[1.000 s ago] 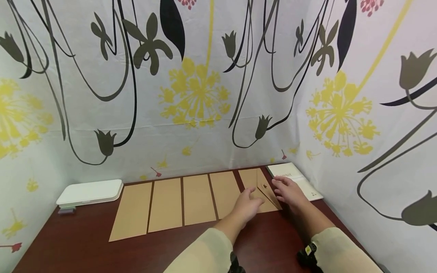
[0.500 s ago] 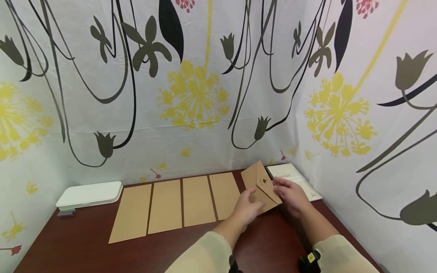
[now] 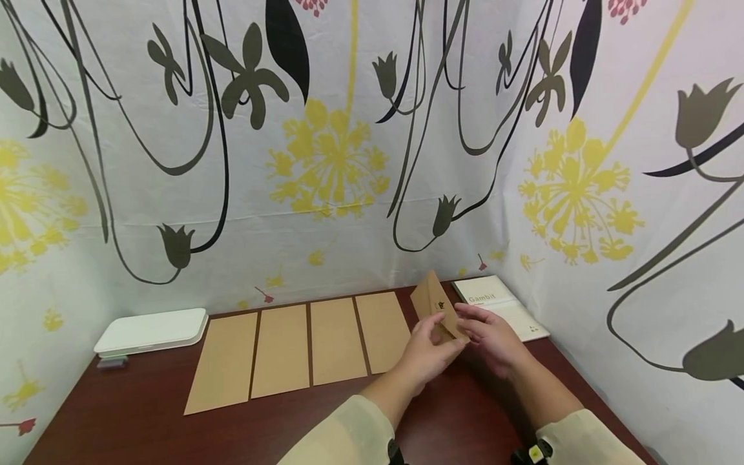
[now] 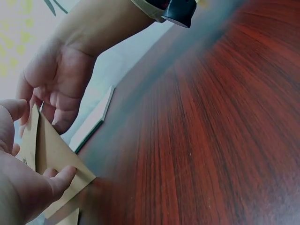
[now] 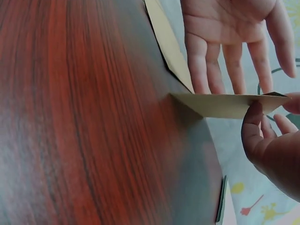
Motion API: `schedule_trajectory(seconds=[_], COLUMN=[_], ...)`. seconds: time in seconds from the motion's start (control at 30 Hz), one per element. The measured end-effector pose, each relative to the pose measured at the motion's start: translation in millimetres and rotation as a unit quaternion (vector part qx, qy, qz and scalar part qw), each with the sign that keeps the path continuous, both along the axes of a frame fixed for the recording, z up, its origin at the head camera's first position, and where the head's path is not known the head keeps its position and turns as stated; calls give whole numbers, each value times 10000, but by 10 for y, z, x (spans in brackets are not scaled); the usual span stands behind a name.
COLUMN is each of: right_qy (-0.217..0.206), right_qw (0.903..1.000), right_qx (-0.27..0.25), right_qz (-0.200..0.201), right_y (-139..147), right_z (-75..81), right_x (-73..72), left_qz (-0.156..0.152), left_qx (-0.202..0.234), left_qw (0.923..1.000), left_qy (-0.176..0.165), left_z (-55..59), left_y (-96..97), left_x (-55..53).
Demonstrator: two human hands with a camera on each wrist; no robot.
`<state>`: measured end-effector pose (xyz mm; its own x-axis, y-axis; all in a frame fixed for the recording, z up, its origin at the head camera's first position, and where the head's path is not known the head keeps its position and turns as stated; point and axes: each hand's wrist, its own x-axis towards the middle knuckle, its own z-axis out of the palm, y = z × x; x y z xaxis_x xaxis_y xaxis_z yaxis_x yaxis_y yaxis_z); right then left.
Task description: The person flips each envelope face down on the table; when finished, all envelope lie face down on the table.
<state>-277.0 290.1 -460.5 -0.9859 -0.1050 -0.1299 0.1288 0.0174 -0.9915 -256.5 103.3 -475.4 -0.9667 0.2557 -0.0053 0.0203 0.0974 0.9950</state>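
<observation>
A brown kraft envelope (image 3: 423, 298) stands tilted on its long edge, its pointed flap with a small dark emblem turned left. My right hand (image 3: 494, 339) pinches its raised edge, fingers on the back and thumb at the top, as the right wrist view shows around the envelope (image 5: 220, 105). On the flap side is my left hand (image 3: 423, 354), its extended fingers against or close to the paper; its thumb stands apart in the right wrist view. Nearest to the left hand is a flat brown envelope-like sheet (image 3: 380, 332). In the left wrist view the envelope (image 4: 61, 157) lies between both hands.
Several plain brown sheets (image 3: 281, 352) form a row on the dark red wooden table (image 3: 279, 433). A white flat case (image 3: 152, 331) sits at the far left above a small grey block (image 3: 112, 363). At the right lies a pale book marked "Gambit" (image 3: 502, 303). Floral cloth (image 3: 343, 258) surrounds the back.
The envelope was flat; its right side has risen and tipped leftward, standing steeply now. The right hand took its edge and moved slightly left. The left hand shifted slightly right.
</observation>
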Motion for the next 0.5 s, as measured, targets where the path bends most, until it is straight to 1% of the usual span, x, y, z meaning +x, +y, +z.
schedule_trajectory(seconds=[0.1, 0.2, 0.27, 0.33, 0.5], right_qy=[33, 53, 23, -12, -84], right_qw=[9997, 9991, 9989, 9989, 9986], right_qx=[-118, -177, -184, -202, -141], right_qz=[219, 389, 422, 433, 510], right_y=[-30, -52, -66, -79, -86], right_z=[20, 34, 38, 36, -13], right_x=[15, 25, 33, 36, 42], left_qz=[-81, -216, -238, -186, 85], left_qx=[131, 432, 582, 580, 418], left_qw=[9999, 9987, 9976, 9978, 9986], left_qy=[-77, -188, -274, -278, -322], left_z=[29, 50, 59, 68, 118], left_y=[5, 10, 16, 23, 43], left_x=[6, 7, 6, 8, 26])
